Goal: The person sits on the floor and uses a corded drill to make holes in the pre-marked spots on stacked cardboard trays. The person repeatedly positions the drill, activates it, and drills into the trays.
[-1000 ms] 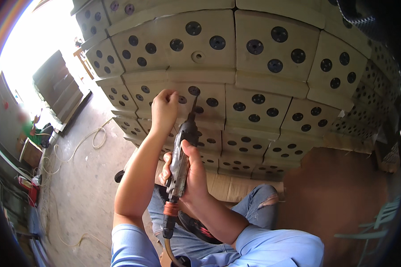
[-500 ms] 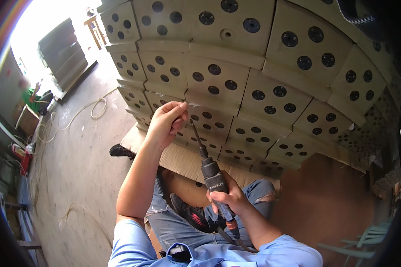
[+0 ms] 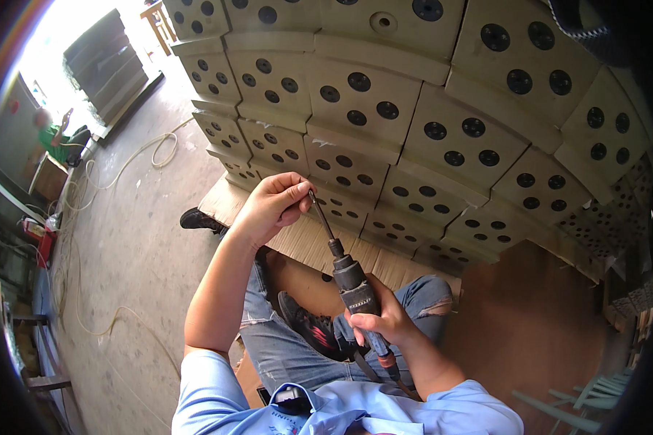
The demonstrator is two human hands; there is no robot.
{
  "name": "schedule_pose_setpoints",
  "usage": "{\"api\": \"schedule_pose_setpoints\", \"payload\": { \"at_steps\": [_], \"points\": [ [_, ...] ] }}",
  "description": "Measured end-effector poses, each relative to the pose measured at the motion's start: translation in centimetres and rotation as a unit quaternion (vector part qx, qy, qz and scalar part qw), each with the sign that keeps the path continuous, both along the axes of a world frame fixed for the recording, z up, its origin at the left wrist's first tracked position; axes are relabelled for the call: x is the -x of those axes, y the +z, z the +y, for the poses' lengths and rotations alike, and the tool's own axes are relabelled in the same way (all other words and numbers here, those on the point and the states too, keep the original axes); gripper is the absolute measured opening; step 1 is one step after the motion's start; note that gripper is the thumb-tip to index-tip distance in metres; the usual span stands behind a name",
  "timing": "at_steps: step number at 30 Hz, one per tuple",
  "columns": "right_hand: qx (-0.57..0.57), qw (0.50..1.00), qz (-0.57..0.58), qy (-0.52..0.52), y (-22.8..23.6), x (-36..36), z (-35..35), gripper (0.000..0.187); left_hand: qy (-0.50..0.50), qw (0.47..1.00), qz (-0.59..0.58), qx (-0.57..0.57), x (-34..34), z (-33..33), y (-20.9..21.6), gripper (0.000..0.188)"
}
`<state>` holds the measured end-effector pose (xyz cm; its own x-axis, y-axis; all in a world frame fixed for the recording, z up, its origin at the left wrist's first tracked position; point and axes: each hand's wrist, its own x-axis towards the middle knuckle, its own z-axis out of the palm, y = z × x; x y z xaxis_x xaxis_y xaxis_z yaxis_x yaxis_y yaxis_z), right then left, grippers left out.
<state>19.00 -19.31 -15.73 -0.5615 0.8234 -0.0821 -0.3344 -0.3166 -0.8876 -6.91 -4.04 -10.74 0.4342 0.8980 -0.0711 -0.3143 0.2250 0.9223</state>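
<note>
My right hand (image 3: 382, 317) is wrapped round the grip of a power screwdriver (image 3: 354, 284). Its long thin bit (image 3: 323, 214) points up and away to the left, and a hose leaves its rear end toward my waist. At the tip of the bit, my left hand (image 3: 274, 203) has thumb and forefinger pinched together. Whatever is in that pinch is too small to make out. Beyond both hands rises a stack of tan blocks (image 3: 442, 192), each carrying round black discs (image 3: 435, 130) on its face.
Flattened cardboard (image 3: 297, 250) lies between my legs and the stack. On the left, a pale hose (image 3: 116, 319) loops over the grey floor (image 3: 141, 246). A person in green (image 3: 54, 138) sits at the far left near a dark stack (image 3: 105, 65). Pale green slats (image 3: 595, 395) stand at lower right.
My left hand's pinched fingers have come down to the bit's tip, where a gap showed before. The head view has shifted, so the block stack sits differently in the picture.
</note>
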Motion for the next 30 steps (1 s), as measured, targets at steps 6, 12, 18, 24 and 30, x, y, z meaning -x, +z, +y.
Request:
{"api": "schedule_pose_setpoints", "payload": {
  "at_steps": [6, 12, 18, 24, 30],
  "points": [
    [0.017, 1.0, -0.004, 0.001, 0.0, -0.2, -0.2, 0.049, 0.001, 0.998, 0.051, -0.026, 0.2, -0.2, 0.2, 0.023],
    [0.022, 0.999, -0.036, 0.02, -0.1, -0.5, -0.3, 0.05, -0.016, 0.97, 0.23, -0.071, 0.8, 0.0, 1.6, 0.024],
    [-0.016, 0.995, -0.096, 0.022, -0.4, -0.5, -0.4, 0.048, -0.13, 0.873, 0.454, -0.12, 0.4, 2.1, 4.0, 0.023],
    [0.066, 0.996, 0.062, 0.022, -0.3, -0.2, 0.6, 0.05, -0.109, 0.98, 0.166, 0.005, -0.3, 4.5, 1.9, 0.019],
    [0.111, 0.981, 0.156, -0.01, -0.2, 1.1, 1.4, 0.058, -0.036, 0.995, 0.087, 0.017, -3.2, 5.2, 2.8, 0.022]
  ]
}}
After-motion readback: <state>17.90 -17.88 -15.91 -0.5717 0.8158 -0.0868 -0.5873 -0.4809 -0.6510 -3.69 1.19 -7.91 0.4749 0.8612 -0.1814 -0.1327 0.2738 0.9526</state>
